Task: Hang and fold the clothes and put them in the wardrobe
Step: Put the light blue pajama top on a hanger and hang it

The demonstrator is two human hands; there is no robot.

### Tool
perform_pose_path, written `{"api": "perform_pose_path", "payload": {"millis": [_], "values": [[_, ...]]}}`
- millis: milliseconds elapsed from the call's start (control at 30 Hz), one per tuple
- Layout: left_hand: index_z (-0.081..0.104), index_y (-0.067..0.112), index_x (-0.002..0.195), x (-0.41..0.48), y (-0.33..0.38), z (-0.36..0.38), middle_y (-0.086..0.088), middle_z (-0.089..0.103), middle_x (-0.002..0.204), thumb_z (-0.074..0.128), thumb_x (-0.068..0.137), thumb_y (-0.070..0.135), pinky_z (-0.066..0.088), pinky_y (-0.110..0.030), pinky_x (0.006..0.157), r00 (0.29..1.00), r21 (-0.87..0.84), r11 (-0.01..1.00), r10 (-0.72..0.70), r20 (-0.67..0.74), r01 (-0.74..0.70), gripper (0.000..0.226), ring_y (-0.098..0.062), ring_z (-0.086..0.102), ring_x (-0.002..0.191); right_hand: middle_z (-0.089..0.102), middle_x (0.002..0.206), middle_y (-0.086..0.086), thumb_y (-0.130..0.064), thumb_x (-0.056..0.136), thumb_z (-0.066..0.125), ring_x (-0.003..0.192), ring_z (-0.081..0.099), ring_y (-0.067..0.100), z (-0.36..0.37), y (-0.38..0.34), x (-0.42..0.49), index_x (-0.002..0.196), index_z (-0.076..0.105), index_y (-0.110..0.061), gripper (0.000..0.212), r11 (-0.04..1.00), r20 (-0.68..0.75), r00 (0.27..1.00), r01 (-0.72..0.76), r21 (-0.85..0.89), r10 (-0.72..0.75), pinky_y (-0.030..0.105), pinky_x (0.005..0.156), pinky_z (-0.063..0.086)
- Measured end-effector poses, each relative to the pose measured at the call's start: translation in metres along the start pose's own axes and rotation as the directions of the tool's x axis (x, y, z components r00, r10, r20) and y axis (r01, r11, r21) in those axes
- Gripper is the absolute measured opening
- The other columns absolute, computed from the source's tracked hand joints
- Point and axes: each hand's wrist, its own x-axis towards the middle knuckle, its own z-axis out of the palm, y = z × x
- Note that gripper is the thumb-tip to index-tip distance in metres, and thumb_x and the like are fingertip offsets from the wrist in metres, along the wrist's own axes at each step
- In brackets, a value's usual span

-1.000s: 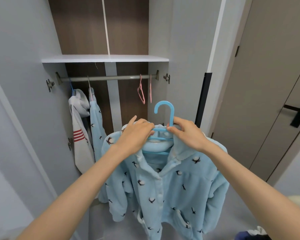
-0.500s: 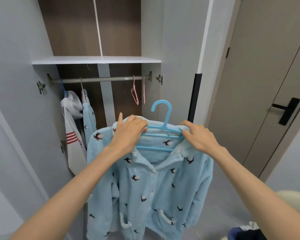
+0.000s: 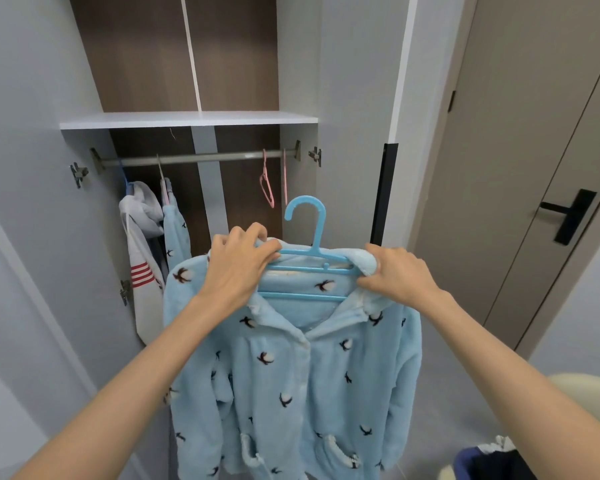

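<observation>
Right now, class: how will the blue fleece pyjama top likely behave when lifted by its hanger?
Probably floppy: the pyjama top sags below the blue hanger, sleeves dangling. Likely light for its bulk; the fleece looks fluffy. It could slide off, since the left hand and right hand grip its collar against the hanger.

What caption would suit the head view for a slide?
Left hand and right hand hold a blue pajama top on a blue hanger before the wardrobe rail.
</observation>
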Motion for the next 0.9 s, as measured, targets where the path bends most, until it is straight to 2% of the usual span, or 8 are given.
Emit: {"api": "perform_pose_path", "payload": {"millis": [167, 233, 300, 400, 500, 633, 767, 900], "values": [[0.063, 0.026, 0.087, -0.004, 0.01, 0.003, -0.003, 0.046, 0.095, 0.058, 0.091, 0.029, 0.027, -0.036, 0.075, 0.994, -0.048, 0.995, -0.084, 0.063, 0.087, 0.006, -0.02, 0.045, 0.087, 0.056, 0.097, 0.004, -0.03, 0.083, 0.058, 0.086, 0.049, 0.027, 0.005, 0.003, -0.002, 0.101, 0.043, -0.017, 0.026, 0.995, 0.036, 0.996, -0.075, -0.062, 0.077, 0.032, 0.064, 0.036], [0.063, 0.027, 0.082, -0.006, 0.016, 0.004, -0.003, 0.046, 0.093, 0.064, 0.087, 0.027, 0.025, -0.036, 0.073, 0.996, -0.064, 0.995, -0.072, 0.055, 0.076, 0.005, -0.022, 0.045, 0.084, 0.052, 0.113, 0.005, -0.031, 0.081, 0.061, 0.103, 0.047, 0.026, 0.007, -0.001, 0.0, 0.113, 0.044, -0.015, 0.039, 0.99, 0.049, 0.999, 0.007, -0.144, 0.0, 0.033, 0.074, 0.037], [0.065, 0.028, 0.079, -0.006, 0.024, 0.005, -0.005, 0.049, 0.093, 0.069, 0.082, 0.026, 0.025, -0.036, 0.071, 0.999, -0.062, 0.997, -0.042, 0.024, 0.044, 0.006, -0.024, 0.047, 0.082, 0.051, 0.117, 0.0, -0.034, 0.079, 0.064, 0.108, 0.046, 0.023, 0.011, -0.011, 0.001, 0.12, 0.045, -0.018, 0.047, 0.982, 0.041, 0.986, 0.166, -0.093, -0.163, 0.033, 0.081, 0.037], [0.063, 0.029, 0.078, -0.004, 0.035, 0.005, -0.006, 0.049, 0.097, 0.061, 0.085, 0.031, 0.025, -0.035, 0.07, 1.0, -0.069, 0.998, -0.002, -0.005, 0.001, 0.008, -0.025, 0.047, 0.081, 0.059, 0.112, -0.003, -0.04, 0.087, 0.06, 0.102, 0.055, 0.022, 0.015, -0.019, 0.001, 0.117, 0.053, -0.022, 0.036, 0.983, 0.065, 0.981, 0.179, 0.047, -0.182, 0.035, 0.076, 0.045], [0.063, 0.026, 0.079, 0.0, 0.031, 0.003, -0.004, 0.046, 0.09, 0.044, 0.089, 0.041, 0.028, -0.031, 0.061, 0.999, -0.097, 0.994, 0.047, 0.023, -0.045, 0.026, -0.023, 0.045, 0.071, 0.058, 0.107, -0.006, -0.042, 0.093, 0.053, 0.096, 0.056, 0.022, 0.02, -0.009, -0.001, 0.109, 0.057, -0.023, 0.025, 0.974, -0.016, 0.974, 0.228, 0.011, -0.227, 0.036, 0.069, 0.046], [0.06, 0.022, 0.094, 0.004, 0.025, 0.008, 0.0, 0.039, 0.092, 0.052, 0.092, 0.039, 0.024, -0.022, 0.053, 0.968, -0.176, 0.975, 0.167, 0.188, -0.134, 0.019, -0.019, 0.043, 0.077, 0.058, 0.106, -0.008, -0.03, 0.093, 0.055, 0.095, 0.055, 0.021, 0.024, -0.002, -0.005, 0.108, 0.06, -0.027, 0.016, 0.948, -0.116, 0.946, 0.313, 0.067, -0.304, 0.039, 0.069, 0.049], [0.051, 0.03, 0.114, 0.006, 0.027, 0.01, 0.005, 0.042, 0.101, 0.04, 0.096, 0.043, 0.039, -0.031, 0.079, 0.945, -0.345, 0.931, 0.0, 0.328, 0.119, 0.025, -0.015, 0.043, 0.092, 0.059, 0.099, -0.004, -0.027, 0.093, 0.058, 0.091, 0.052, 0.023, 0.027, 0.002, -0.004, 0.105, 0.064, -0.023, 0.015, 0.921, -0.136, 0.926, 0.369, 0.126, -0.353, 0.038, 0.068, 0.047], [0.051, 0.024, 0.129, 0.03, 0.026, 0.007, 0.001, 0.057, 0.118, 0.046, 0.096, 0.041, 0.042, -0.027, 0.081, 0.741, -0.34, 0.871, -0.041, 0.67, 0.356, 0.038, -0.015, 0.053, 0.099, 0.055, 0.1, -0.005, -0.028, 0.091, 0.06, 0.09, 0.047, 0.02, 0.023, 0.005, -0.005, 0.103, 0.068, -0.022, 0.015, 0.911, -0.146, 0.921, 0.381, 0.156, -0.36, 0.038, 0.068, 0.046]]}}
